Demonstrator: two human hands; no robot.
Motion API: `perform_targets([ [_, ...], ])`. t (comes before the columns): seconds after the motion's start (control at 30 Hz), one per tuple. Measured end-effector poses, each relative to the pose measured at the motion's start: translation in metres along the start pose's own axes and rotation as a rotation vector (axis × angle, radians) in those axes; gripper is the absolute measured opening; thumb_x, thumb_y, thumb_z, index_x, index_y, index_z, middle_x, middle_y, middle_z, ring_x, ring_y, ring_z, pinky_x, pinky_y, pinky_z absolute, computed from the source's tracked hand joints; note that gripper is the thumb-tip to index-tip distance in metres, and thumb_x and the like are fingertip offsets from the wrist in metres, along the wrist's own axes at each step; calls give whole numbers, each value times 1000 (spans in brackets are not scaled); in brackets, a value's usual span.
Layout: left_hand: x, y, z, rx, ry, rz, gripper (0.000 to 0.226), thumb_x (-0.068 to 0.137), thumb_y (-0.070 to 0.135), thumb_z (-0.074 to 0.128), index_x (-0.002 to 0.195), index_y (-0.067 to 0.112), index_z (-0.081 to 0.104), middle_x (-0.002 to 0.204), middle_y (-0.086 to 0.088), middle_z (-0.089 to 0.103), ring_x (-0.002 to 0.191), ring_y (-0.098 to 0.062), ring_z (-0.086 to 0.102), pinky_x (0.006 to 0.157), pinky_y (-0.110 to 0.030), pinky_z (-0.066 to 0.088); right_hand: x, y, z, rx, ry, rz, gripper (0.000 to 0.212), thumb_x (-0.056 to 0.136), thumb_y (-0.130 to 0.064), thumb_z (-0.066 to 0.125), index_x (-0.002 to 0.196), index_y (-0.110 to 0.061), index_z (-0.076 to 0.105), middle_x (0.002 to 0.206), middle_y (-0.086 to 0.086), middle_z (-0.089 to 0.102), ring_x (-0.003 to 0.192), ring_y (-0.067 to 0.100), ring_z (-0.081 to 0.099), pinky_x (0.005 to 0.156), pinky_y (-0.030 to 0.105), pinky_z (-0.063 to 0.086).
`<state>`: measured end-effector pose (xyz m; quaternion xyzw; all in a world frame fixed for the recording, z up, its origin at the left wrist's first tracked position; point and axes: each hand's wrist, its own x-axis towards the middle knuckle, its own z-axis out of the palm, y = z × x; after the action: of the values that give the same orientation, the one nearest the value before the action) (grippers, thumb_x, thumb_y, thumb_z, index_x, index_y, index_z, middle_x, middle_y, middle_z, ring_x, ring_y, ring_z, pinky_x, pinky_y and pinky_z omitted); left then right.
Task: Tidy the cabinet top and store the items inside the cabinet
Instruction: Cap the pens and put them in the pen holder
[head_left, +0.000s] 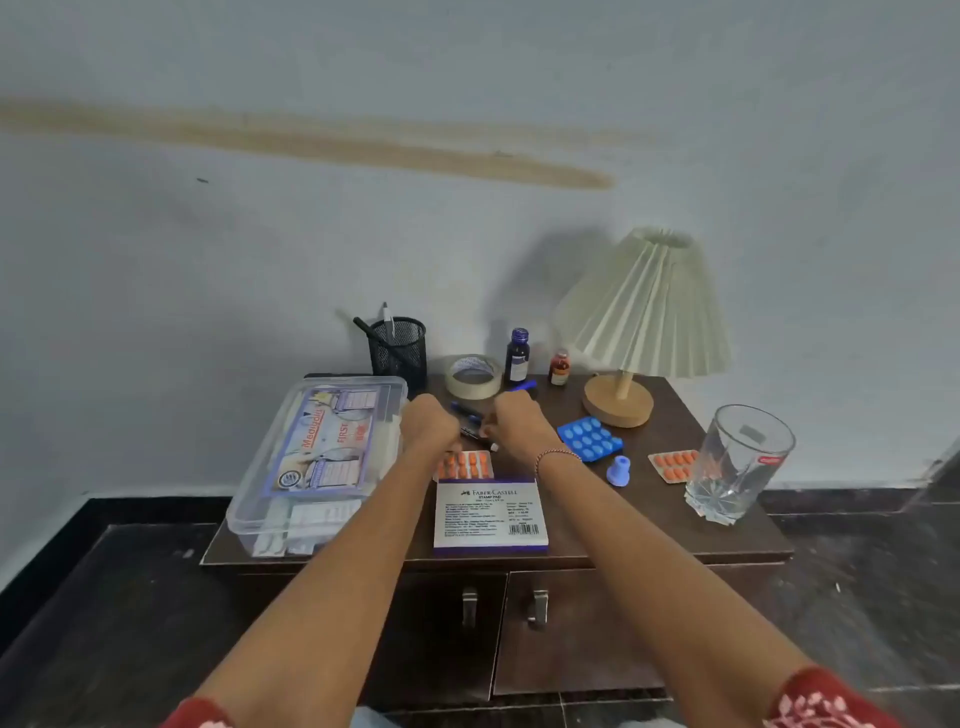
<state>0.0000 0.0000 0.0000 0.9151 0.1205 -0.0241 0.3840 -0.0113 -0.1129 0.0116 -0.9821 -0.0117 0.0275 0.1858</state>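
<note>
The head camera looks down on a dark wooden cabinet top (675, 525) crowded with small things, and the stamp pad box (491, 514) at its front edge serves as the landmark. Just behind the box, both hands meet over a cluster of pens (470, 415): the left hand (428, 423) is curled with its fingers hidden from view, so whether it grips a pen cannot be told, and the right hand (519, 423) is likewise closed downward beside a blue marker (522, 386), its hold unclear. An orange pill strip (464, 464) lies between the box and the hands. Left of the box sits the clear first aid box (317, 462); behind that stands a mesh pen holder (399, 349). Right of the box lie a blue pill strip (589, 438), a small blue cap (618, 470), a second orange strip (674, 464) and a drinking glass (737, 462). The cabinet doors (571, 634) below appear shut. The step in hand seems to be gathering the loose pens; next they likely need lifting together and dropping into the holder, before the doors are opened for storage.
</note>
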Motion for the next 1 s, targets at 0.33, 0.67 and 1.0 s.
perform_targets([
  [0.33, 10, 8, 7, -100, 47, -83, 35, 77, 6, 74, 109, -3, 62, 107, -17, 68, 100, -28, 66, 78, -30, 52, 14, 4, 12, -53, -35, -30, 33, 88, -19, 63, 114, 0, 66, 114, 18, 65, 104, 28, 62, 94, 35, 50],
  [0.67, 7, 12, 4, -572, 73, -142, 16, 73, -5, 75, 70, 5, 64, 93, -19, 69, 85, -30, 69, 79, -41, 58, 3, 9, 1, 100, 171, -96, 23, 84, -18, 66, 99, -4, 74, 96, 12, 73, 92, 21, 66, 74, 22, 43],
  [1.0, -41, 7, 0, -780, 77, 19, 20, 76, 1, 74, 96, 0, 69, 70, -1, 64, 60, -7, 64, 61, -19, 57, -42, 15, 8, 334, 323, -93, 24, 83, -19, 70, 104, -8, 73, 96, 4, 74, 74, -1, 55, 66, 3, 38],
])
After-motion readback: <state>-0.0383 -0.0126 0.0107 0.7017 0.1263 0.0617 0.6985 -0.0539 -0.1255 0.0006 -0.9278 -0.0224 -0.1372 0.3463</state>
